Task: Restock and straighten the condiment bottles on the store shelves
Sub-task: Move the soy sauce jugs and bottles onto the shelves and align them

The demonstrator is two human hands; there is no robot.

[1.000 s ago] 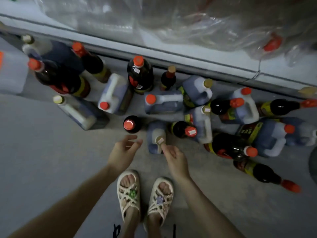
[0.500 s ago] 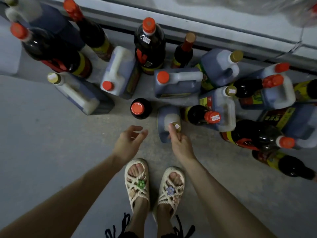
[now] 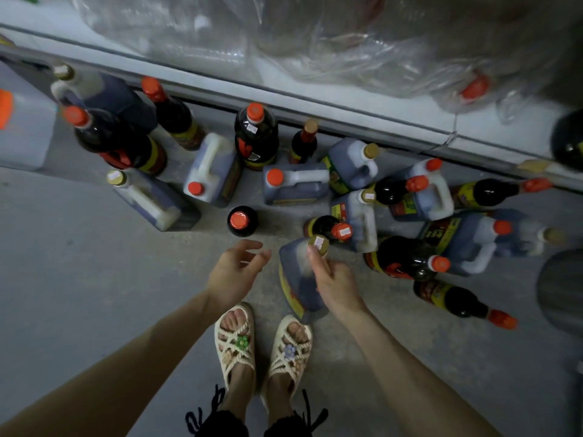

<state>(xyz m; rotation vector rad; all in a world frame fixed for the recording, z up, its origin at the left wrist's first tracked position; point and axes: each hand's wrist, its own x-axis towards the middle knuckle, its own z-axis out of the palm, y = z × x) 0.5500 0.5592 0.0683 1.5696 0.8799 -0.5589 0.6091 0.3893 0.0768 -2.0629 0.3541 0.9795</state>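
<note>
Leaning with its base toward the person's sandals (image 3: 235,342), the dark jug (image 3: 298,285) with a gold cap (image 3: 318,243) is just in front of the feet, gripped at its top by the right hand (image 3: 336,283), fingers curled just below the cap. The left hand (image 3: 232,274) hovers just beside it, fingers loosely spread, holding nothing. Beyond stands a small red-capped bottle (image 3: 242,221), then a crowd of dark jugs and bottles (image 3: 353,165) on the floor (image 3: 94,263) against the shelf edge (image 3: 315,100).

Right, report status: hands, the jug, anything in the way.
Right hand grips the gold-capped jug near its top, jug tilted. Left hand open, empty, beside it. Red-capped bottle and white-handled jug crowd close behind.
</note>
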